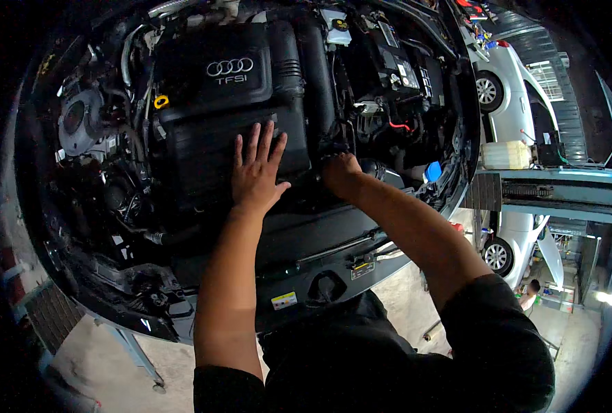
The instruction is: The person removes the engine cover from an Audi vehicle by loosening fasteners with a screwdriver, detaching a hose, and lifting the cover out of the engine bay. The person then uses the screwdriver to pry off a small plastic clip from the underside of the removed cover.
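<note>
A black plastic engine cover (203,148) fills the middle of the open engine bay. My left hand (256,168) lies flat on its near part, fingers spread and pointing away from me. To the right, my right hand (342,174) reaches down beside the cover, close to the lower end of a thick black air duct (313,76). Its fingers curl into the dark gap, and what they grip is hidden. On the cover's left edge sits a yellow dipstick handle (161,102). A blue reservoir cap (433,171) stands right of my right forearm.
A battery (401,69) and a pale fluid reservoir (337,31) sit at the far right of the bay. Its front panel (306,292) runs under my forearms. Beyond stand white cars (509,89), a yellowish plastic container (505,155) and another person (528,294).
</note>
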### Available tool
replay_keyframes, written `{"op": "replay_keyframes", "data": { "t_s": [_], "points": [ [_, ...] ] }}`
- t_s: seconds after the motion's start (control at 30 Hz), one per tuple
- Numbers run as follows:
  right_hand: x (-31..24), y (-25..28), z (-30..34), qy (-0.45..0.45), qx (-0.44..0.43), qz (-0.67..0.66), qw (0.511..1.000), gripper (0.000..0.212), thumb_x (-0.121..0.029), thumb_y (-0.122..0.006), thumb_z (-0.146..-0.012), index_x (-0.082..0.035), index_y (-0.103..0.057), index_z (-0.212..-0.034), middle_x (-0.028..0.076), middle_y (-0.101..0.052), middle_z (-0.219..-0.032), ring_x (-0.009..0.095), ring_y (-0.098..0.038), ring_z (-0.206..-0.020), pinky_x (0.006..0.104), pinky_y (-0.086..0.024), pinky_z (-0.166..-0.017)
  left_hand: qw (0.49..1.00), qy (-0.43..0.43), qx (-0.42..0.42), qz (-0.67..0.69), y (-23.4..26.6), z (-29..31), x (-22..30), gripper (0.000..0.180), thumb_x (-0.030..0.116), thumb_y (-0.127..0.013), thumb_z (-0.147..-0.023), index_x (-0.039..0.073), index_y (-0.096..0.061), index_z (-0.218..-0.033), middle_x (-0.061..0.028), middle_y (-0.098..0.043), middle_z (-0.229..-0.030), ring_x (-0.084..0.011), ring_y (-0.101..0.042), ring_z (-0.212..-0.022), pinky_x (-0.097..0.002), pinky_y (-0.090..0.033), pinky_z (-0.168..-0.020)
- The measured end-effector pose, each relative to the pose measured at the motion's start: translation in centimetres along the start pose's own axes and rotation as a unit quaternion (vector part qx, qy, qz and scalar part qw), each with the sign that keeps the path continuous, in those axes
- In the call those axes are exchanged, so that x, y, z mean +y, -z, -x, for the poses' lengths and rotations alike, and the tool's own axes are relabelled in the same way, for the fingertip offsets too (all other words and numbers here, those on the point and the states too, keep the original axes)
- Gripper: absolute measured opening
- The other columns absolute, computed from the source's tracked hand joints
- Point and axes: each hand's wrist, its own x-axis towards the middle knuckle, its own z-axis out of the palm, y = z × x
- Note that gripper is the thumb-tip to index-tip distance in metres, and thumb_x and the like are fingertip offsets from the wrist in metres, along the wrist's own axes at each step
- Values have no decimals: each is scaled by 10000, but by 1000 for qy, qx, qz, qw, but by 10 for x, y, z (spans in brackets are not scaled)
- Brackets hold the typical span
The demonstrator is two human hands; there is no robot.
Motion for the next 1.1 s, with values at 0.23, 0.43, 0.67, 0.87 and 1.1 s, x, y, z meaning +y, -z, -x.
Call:
{"op": "replay_keyframes", "data": {
  "t_s": [0.23,0.43,0.67,0.87,1.1],
  "points": [
    [-12,4,-12,-13,-18,-80,997,249,-305,-731,-889,-110,-787,-1032,97,-775,-1065,277,-738,-1008,435,-595,-819,1000,14,26,7,-7,10,-14,1051,419,-898,-711,232,-363,-1595,-61,-194,-1722,-297,-163,-1591,-566,-109,-1289],
    [45,-132,-55,-31,198,-124,972,186,-215,-698,-879,-97,-788,-991,121,-775,-1072,302,-750,-1001,452,-608,-807,1000,-4,19,0,-5,0,5,1031,442,-883,-725,256,-361,-1595,-45,-196,-1722,-280,-156,-1593,-560,-96,-1292],
    [-1,5,-10,9,28,-33,999,187,-183,-665,-897,-101,-781,-1020,136,-768,-1094,301,-751,-1023,450,-610,-804,999,27,16,-9,-9,14,-8,1093,420,-908,-696,260,-335,-1612,-65,-160,-1736,-319,-138,-1598,-615,-104,-1276],
    [6,-12,-14,66,95,-3,993,270,-291,-743,-853,-104,-774,-1045,131,-770,-1070,307,-755,-998,436,-605,-804,999,22,42,-18,-7,12,-9,1058,436,-904,-695,276,-368,-1593,-35,-206,-1723,-273,-170,-1594,-572,-95,-1288],
    [0,-7,-7,50,105,-26,993,153,-193,-676,-899,-132,-795,-974,81,-776,-992,267,-745,-943,404,-592,-745,999,30,17,-12,-2,12,-5,1057,424,-903,-708,275,-358,-1601,-41,-183,-1732,-283,-150,-1600,-577,-77,-1288]
  ]
}}
